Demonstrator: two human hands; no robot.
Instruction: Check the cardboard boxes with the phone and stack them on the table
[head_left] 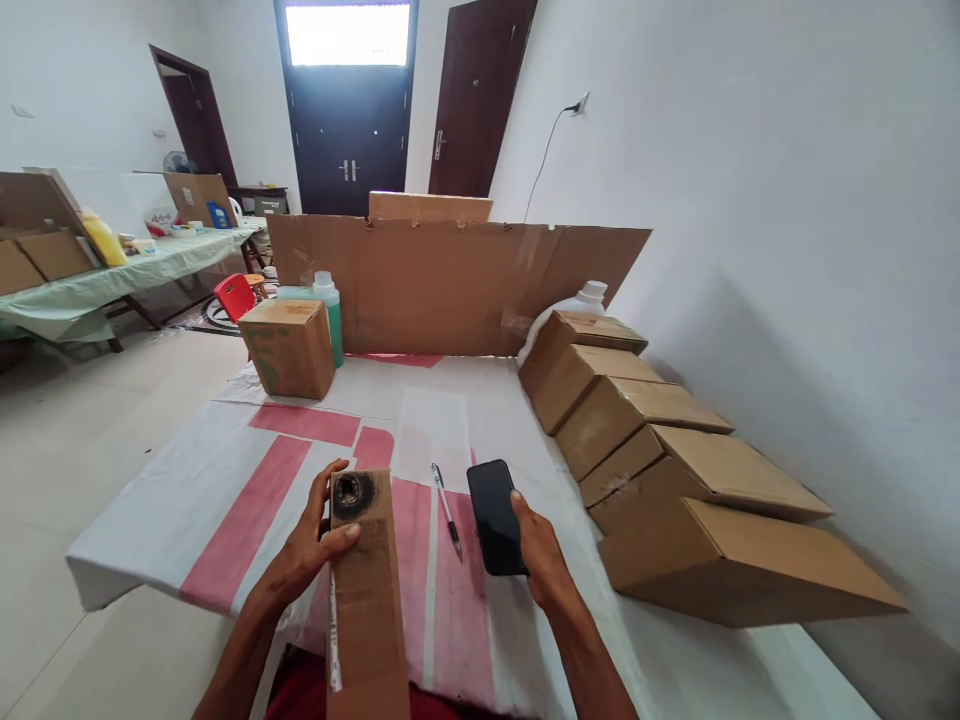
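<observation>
Lower centre: left hand clasps the long cardboard box, seemingly light, stiff, best gripped along its sides; right hand holds a slick, breakable phone.

Cardboard box and phone in hand

Around me white walls, pale tiled floor, 3 dark doors, bright transom window, far draped table.

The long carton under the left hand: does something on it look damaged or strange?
Yes. The long carton has a dark, scorched-looking ring with a hole near its far end, by the left hand. A pale strip runs along its left edge.
</observation>
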